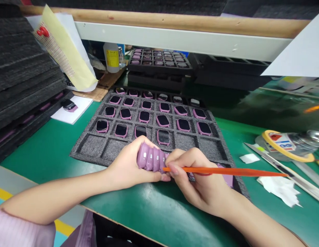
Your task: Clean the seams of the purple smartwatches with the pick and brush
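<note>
My left hand (128,161) is closed around a stack of several purple watch cases (151,158) at the near edge of a grey foam tray (90,145). My right hand (198,175) pinches a thin orange stick (226,171), whose tip touches the stack of cases. Both hands rest over the tray's front row. Many pockets of the tray hold purple watch bodies with dark screens (162,120); the near row's pockets are bare.
Black foam sheets (23,75) are stacked at the left, with a watch on white paper (69,105) beside them. A second filled tray (159,60) and a bottle (111,56) sit behind. A tape roll (285,145), metal ruler (290,175) and white scraps (279,188) lie on the right.
</note>
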Motion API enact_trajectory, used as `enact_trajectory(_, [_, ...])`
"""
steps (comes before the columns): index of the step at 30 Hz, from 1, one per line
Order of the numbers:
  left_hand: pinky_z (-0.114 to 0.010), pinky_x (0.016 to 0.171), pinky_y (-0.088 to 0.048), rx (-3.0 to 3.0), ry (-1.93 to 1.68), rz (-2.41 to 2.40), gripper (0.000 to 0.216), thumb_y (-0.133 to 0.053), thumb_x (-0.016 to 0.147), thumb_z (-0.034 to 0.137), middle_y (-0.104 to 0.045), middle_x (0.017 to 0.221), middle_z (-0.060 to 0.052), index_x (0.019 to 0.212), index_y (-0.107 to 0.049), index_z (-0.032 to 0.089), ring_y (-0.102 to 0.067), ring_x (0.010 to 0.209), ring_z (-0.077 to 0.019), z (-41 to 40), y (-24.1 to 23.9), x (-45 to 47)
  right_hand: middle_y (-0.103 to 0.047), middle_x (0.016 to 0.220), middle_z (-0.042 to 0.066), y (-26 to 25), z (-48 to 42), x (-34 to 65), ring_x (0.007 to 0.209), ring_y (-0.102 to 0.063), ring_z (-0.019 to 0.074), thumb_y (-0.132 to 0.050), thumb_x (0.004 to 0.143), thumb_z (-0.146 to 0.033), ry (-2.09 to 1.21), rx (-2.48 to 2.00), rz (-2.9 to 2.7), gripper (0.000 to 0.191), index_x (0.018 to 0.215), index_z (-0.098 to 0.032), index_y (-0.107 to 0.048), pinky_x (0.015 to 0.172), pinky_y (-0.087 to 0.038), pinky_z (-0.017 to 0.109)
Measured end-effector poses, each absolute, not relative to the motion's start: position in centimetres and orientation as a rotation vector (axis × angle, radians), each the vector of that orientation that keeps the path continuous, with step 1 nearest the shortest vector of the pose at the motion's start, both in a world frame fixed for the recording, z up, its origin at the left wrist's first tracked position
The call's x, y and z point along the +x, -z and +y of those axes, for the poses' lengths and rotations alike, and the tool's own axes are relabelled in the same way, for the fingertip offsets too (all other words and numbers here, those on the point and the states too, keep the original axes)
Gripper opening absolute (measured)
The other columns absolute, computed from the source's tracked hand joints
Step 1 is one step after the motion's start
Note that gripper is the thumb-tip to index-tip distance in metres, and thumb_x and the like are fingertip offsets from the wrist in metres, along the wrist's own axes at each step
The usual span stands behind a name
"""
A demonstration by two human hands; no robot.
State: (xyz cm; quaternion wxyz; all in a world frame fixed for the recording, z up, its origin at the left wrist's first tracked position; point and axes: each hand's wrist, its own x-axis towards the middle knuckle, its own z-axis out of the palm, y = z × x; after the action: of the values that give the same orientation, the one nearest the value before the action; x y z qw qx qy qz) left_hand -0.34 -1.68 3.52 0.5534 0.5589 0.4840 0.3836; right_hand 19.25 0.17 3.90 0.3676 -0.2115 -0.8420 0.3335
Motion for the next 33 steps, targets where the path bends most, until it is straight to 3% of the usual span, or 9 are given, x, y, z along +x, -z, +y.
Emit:
enact_trajectory(11, [-0.039, 0.090, -0.048, 1.333, -0.888, 1.172, 0.047, -0.088, 0.060, 0.025, -0.068, 0.100, -0.002, 0.092, -0.053, 0.021, -0.064, 0.093, -0.0219, -1.57, -3.66, -0.28, -0.057, 0.078, -0.001, -4.22, 0.18, 19.08, 0.064, -0.059, 0.0138, -0.047, 0.101, -0.019, -0.823, -0.621, -2.211, 0.013, 0.090, -0.024, -0.042, 0.056, -0.050, 0.028])
enact_trajectory(17, [-0.038, 0.087, -0.050, 1.290, -0.891, 1.199, 0.051, -0.091, 0.059, 0.030, -0.069, 0.098, -0.002, 0.091, -0.052, 0.021, -0.065, 0.088, -0.0207, -1.54, -3.68, -0.11, -0.059, 0.080, 0.000, -4.04, 0.25, 18.95, 0.070, -0.062, 0.0141, -0.047, 0.101, -0.017, -0.807, -0.643, -2.119, 0.012, 0.092, -0.024, -0.045, 0.064, -0.053, 0.029])
enact_trajectory(24, [-0.039, 0.090, -0.048, 1.349, -0.906, 1.212, 0.046, -0.087, 0.063, 0.027, -0.069, 0.099, -0.002, 0.091, -0.051, 0.021, -0.064, 0.092, -0.0218, -1.52, -3.57, -0.08, -0.059, 0.076, -0.002, -3.73, 0.03, 19.05, 0.061, -0.061, 0.0121, -0.048, 0.102, -0.019, -0.724, -0.689, -2.191, 0.012, 0.092, -0.024, -0.043, 0.054, -0.049, 0.025])
enact_trajectory(33, [-0.039, 0.090, -0.048, 1.368, -0.898, 1.215, 0.044, -0.085, 0.065, 0.027, -0.068, 0.097, -0.001, 0.092, -0.051, 0.022, -0.064, 0.091, -0.0214, -1.69, -3.14, -0.07, -0.057, 0.073, -0.002, -3.87, -0.38, 18.79, 0.061, -0.062, 0.0126, -0.049, 0.100, -0.017, -0.664, -0.766, -2.213, 0.016, 0.088, -0.024, -0.041, 0.052, -0.046, 0.025])
